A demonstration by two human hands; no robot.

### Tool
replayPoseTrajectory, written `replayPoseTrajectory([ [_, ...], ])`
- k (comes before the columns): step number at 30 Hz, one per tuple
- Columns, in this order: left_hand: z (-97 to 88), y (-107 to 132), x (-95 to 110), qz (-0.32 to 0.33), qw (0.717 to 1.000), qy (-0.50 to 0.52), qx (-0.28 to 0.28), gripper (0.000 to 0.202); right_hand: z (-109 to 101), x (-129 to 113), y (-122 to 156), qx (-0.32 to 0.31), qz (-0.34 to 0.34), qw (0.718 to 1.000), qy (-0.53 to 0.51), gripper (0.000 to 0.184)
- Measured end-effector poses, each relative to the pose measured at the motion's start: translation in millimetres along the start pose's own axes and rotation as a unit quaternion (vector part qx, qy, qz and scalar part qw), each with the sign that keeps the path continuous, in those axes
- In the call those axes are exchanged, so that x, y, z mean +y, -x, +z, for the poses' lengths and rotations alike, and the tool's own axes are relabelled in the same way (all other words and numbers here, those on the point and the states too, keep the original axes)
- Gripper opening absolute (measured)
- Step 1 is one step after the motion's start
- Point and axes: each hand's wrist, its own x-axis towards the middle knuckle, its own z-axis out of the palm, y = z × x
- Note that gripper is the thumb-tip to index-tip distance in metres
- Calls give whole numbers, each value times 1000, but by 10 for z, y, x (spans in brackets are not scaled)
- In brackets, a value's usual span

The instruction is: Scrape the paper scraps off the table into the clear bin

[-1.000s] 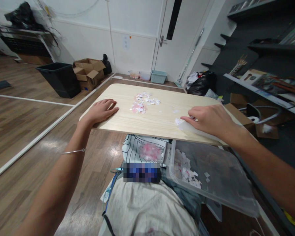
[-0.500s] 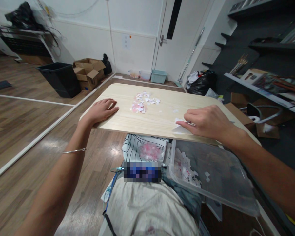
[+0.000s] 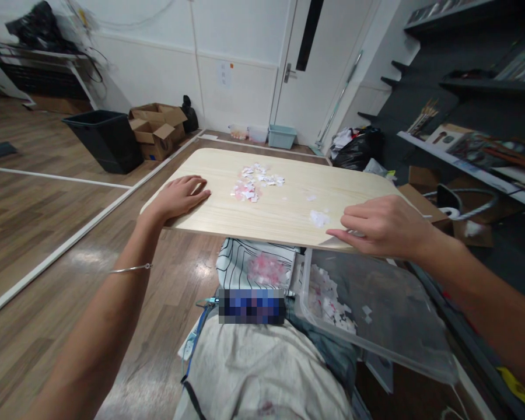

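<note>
My left hand [image 3: 181, 197] lies on the left end of the pale wooden board [image 3: 245, 221], palm down and fingers stretched out, holding nothing. Over the board's right part, near its front edge, my right hand [image 3: 378, 226] is closed in a pinch. A thin white piece shows a little between its fingers, and the hand hides most of it. Just left of those fingers lies a small heap of white paper bits [image 3: 319, 218]. Pink and white paper scraps [image 3: 246, 191] are spread in a loose cluster at the board's middle, between my hands.
Below the board's front edge, a clear plastic bin [image 3: 389, 315] holds white scraps. Beside it, a lined cloth [image 3: 231, 262] bears pink bits near a blurred phone-like device [image 3: 251, 306]. A black bin [image 3: 107, 143] and cardboard boxes [image 3: 157, 129] stand at left; shelves [image 3: 464, 157] at right.
My right hand has moved right and slightly toward me. The white sheet corner at its fingertips no longer shows, and a heap of white bits is visible there. The left hand stays put.
</note>
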Motion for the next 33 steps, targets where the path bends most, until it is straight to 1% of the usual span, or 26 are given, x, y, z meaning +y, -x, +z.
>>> replayPoseTrajectory([
  [3, -8, 2, 14, -1, 1000, 1, -5, 77, 16, 25, -17, 16, 21, 999, 26, 54],
  [6, -12, 6, 31, -5, 1000, 0, -4, 75, 75, 17, -114, 3, 53, 998, 36, 54],
  [8, -13, 11, 43, -8, 1000, 0, 2, 73, 111, -2, -185, -17, 85, 996, 36, 51],
  [11, -17, 18, 54, -6, 1000, 4, 3, 75, 120, -22, -234, -67, 118, 990, 35, 49],
  [14, -24, 19, 61, -8, 1000, 5, 0, 76, 78, -8, -186, -104, 111, 988, 17, 51],
  [16, -29, 18, 64, -9, 1000, 3, -2, 75, 47, 16, -126, -104, 100, 990, 8, 53],
  [18, -32, 19, 67, -8, 1000, 2, -3, 75, 39, 44, -81, -88, 110, 990, 11, 55],
  [21, -33, 24, 68, -6, 1000, 1, -2, 74, 84, 81, -84, -69, 178, 981, 35, 54],
  [24, -27, 27, 65, -4, 1000, 1, -1, 75, 159, 108, -142, -79, 235, 967, 56, 51],
  [26, -21, 27, 61, -2, 1000, 1, 2, 75, 192, 117, -164, -99, 235, 965, 56, 50],
  [28, -18, 25, 58, -3, 1000, 0, 6, 74, 195, 117, -147, -113, 213, 969, 48, 51],
  [31, -22, 22, 51, -5, 1000, 0, 3, 73, 148, 105, -55, -108, 175, 978, 20, 52],
  [33, -28, 21, 48, -4, 1000, 1, -5, 77, 102, 99, 29, -104, 161, 981, -3, 52],
])
